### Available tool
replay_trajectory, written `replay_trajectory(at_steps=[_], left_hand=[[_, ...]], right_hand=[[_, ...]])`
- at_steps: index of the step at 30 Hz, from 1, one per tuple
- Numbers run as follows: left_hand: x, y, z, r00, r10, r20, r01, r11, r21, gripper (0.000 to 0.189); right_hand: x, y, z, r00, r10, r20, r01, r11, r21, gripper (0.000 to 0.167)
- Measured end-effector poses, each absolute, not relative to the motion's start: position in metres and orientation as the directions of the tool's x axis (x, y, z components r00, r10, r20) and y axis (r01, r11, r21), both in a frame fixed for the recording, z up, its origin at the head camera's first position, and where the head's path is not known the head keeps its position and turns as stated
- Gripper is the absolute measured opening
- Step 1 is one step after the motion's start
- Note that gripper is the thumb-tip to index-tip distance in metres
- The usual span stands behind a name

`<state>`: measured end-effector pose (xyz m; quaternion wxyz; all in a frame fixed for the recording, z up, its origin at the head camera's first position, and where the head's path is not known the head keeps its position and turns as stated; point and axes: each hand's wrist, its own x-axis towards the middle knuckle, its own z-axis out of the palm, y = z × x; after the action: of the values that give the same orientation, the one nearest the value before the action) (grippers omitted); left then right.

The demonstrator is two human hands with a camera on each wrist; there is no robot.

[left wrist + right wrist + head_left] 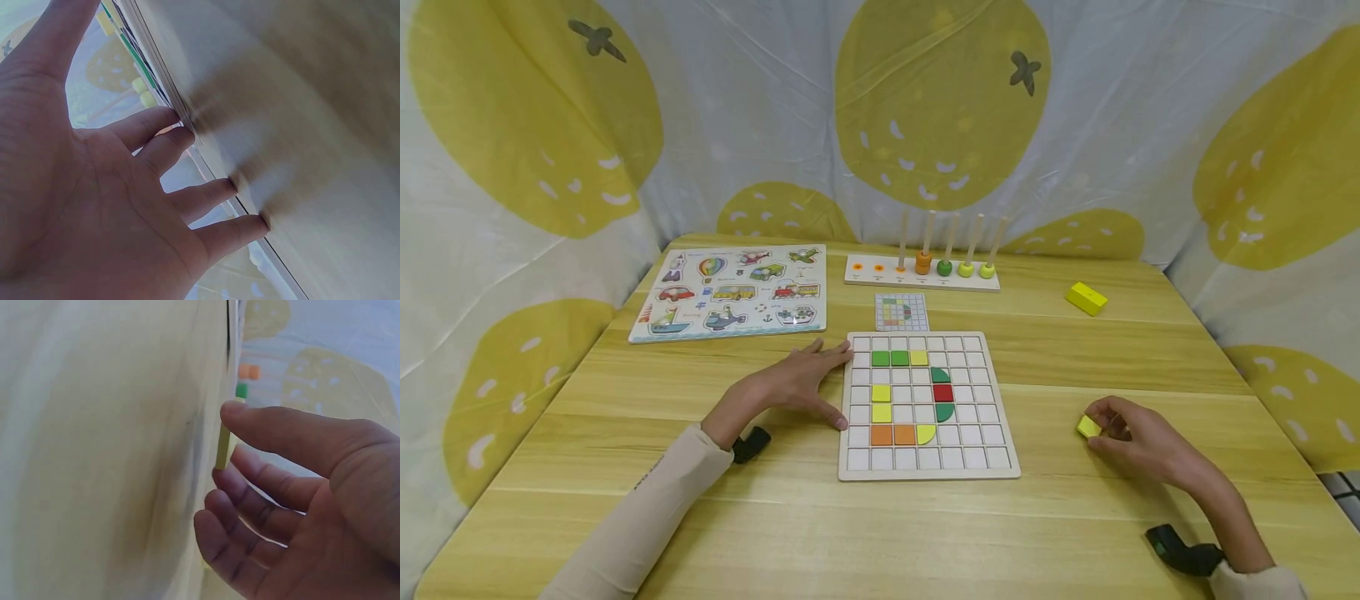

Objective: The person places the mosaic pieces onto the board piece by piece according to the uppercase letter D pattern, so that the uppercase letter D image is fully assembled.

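Note:
A square grid board (953,459) lies flat on the table, holding green, yellow, orange and red square tiles plus dark green and yellow quarter-round ones. Along its left edge rests my left hand (801,382), thumb and fingertips right at the rim. The left wrist view shows that palm (112,194) bare, with its fingers spread and fingertips on the tabletop. Right of the board, my right hand (1142,435) pinches a yellow square tile (1087,427) between thumb and fingers. From the right wrist, the tile (223,445) appears edge-on, close to the table, its far side partly hidden by the fingers.
Behind the board lies a small pattern card (902,312). Farther back stands a white peg stand (880,279) with orange, green and yellow beads. A vehicle picture puzzle (730,292) is at the back left, and a yellow block (1086,298) at the back right.

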<state>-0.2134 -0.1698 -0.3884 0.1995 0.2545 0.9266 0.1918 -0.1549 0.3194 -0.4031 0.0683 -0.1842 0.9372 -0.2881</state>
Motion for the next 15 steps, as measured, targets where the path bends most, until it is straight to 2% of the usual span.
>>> replay_trajectory(at_steps=[5,15], left_hand=[[-0.214,-0.170,-0.388,-0.791,0.547,-0.273,0.394,0.797,0.457,0.111],[-0.215,-0.170,-0.391,-0.792,0.546,-0.273,0.394,0.799,0.454,0.111]], right_hand=[[-0.164,0.309,-0.394,-0.912,-0.407,0.046,-0.368,0.763,-0.531,0.024],[-0.192,0.271,-0.383,-0.873,-0.485,0.049,-0.437,0.735,-0.518,0.026]])
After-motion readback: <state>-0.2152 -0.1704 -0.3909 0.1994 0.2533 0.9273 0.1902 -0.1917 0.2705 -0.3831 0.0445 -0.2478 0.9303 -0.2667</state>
